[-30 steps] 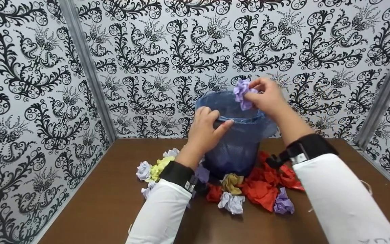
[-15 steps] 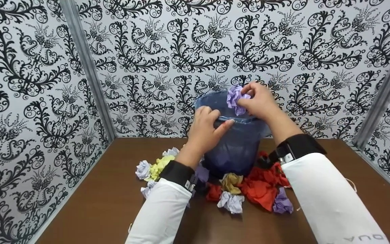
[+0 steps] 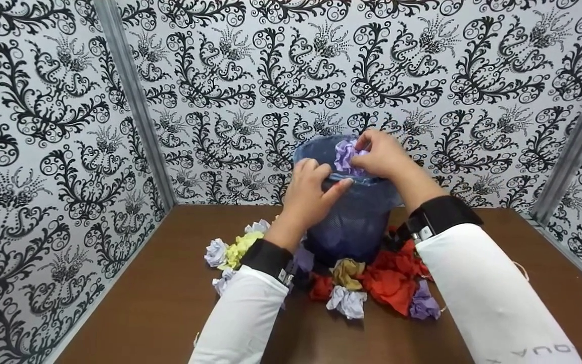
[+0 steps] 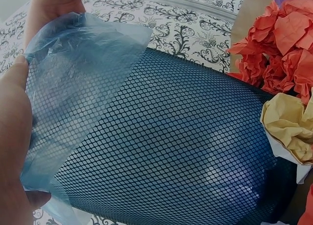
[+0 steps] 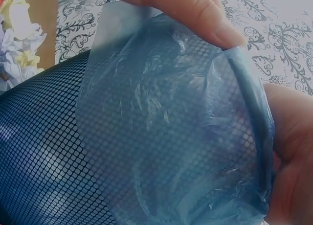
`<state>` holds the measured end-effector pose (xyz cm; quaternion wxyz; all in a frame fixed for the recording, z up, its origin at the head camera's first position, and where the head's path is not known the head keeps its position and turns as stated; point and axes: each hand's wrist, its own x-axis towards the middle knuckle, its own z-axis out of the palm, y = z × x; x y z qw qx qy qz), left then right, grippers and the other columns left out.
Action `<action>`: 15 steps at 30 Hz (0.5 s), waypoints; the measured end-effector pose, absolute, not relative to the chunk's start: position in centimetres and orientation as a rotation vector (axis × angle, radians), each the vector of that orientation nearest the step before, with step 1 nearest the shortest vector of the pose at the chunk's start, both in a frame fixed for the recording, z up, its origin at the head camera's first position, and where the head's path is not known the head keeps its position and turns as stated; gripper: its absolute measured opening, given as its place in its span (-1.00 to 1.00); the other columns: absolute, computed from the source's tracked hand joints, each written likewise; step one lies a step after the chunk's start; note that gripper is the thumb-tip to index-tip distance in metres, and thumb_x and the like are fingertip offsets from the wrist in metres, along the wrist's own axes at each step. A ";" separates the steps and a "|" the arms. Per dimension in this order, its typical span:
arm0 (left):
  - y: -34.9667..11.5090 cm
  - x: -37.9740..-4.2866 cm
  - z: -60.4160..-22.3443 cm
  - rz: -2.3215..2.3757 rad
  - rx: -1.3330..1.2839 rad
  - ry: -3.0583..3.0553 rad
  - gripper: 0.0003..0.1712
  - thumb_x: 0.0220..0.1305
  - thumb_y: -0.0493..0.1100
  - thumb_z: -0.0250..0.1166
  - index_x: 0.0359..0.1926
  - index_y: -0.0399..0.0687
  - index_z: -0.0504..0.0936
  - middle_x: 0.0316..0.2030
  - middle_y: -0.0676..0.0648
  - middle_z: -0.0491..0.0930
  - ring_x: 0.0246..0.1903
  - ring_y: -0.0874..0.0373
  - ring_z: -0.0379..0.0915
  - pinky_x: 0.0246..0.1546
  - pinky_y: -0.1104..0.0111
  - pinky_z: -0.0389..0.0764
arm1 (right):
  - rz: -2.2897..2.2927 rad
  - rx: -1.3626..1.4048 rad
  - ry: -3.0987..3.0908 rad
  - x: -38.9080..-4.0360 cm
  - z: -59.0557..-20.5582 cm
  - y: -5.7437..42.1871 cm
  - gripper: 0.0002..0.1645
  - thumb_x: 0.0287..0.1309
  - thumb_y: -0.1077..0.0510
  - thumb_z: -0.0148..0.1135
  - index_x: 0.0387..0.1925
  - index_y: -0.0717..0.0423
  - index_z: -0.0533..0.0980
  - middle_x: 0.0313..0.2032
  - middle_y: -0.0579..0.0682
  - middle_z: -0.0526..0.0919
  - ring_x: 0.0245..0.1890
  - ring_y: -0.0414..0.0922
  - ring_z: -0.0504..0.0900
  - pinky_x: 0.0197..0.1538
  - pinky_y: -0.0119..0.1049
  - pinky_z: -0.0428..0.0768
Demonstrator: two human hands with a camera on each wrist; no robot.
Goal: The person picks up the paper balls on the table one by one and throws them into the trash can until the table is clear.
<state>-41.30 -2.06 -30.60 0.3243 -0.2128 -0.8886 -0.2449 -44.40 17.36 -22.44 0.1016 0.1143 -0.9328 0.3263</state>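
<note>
A dark mesh wastebasket (image 3: pixel 351 227) stands upright on the table, lined with a translucent blue plastic bag (image 4: pixel 73 83) folded over its rim. My left hand (image 3: pixel 308 192) grips the near-left rim, its thumb along the front edge. My right hand (image 3: pixel 382 154) pinches a crumpled purple paper ball (image 3: pixel 345 155) in the mouth of the basket, partly below the rim. Paler and purplish shapes show faintly through the mesh near the bottom. In the right wrist view the bag (image 5: pixel 161 112) covers the upper mesh, and the purple ball is hidden.
On the brown table (image 3: pixel 154 283), crumpled paper balls surround the basket: red (image 3: pixel 389 283), tan (image 3: pixel 347 273), white (image 3: pixel 347 302) and purple (image 3: pixel 425 302). Yellow paper (image 3: pixel 240 250) and more white paper (image 3: pixel 216 253) lie left. Patterned walls (image 3: pixel 250 76) close off the back and sides.
My right hand has moved left and down with the purple paper ball, from above the right rim into the basket's mouth. The left hand keeps its grip on the rim.
</note>
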 end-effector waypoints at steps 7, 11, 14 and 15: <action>-2.1 -41.4 -30.7 -0.640 -0.561 -2.330 -0.37 0.35 0.51 0.08 -0.29 0.05 0.49 -0.18 -0.03 0.40 0.21 0.03 0.30 0.15 0.13 0.53 | 0.903 0.390 -2.779 -44.2 -22.3 17.5 -0.54 0.19 0.03 0.37 0.06 0.11 0.49 0.04 0.20 0.62 0.00 0.13 0.62 0.10 0.02 0.64; -2.1 -41.4 -30.6 -0.630 -0.565 -2.319 -0.38 0.36 0.48 0.10 -0.28 0.02 0.51 -0.19 -0.05 0.40 0.18 0.02 0.31 0.13 0.13 0.53 | 0.900 0.429 -2.750 -43.6 -22.1 17.9 -0.51 0.24 -0.03 0.35 0.10 0.11 0.49 0.05 0.23 0.62 0.01 0.16 0.62 0.12 0.08 0.62; -2.1 -41.3 -30.5 -0.631 -0.565 -2.323 -0.38 0.36 0.49 0.09 -0.28 0.03 0.51 -0.19 -0.04 0.40 0.19 0.03 0.30 0.13 0.14 0.53 | 0.942 0.446 -2.690 -42.8 -22.1 18.8 -0.49 0.29 -0.13 0.33 0.10 0.09 0.50 0.04 0.20 0.64 0.01 0.14 0.63 0.14 0.10 0.62; -2.1 -41.3 -30.5 -0.631 -0.565 -2.323 -0.38 0.36 0.49 0.09 -0.28 0.04 0.51 -0.18 -0.04 0.41 0.19 0.04 0.30 0.13 0.14 0.53 | 0.949 0.452 -2.663 -42.5 -22.1 19.2 -0.48 0.30 -0.16 0.32 0.10 0.08 0.50 0.03 0.18 0.66 0.01 0.13 0.64 0.14 0.10 0.61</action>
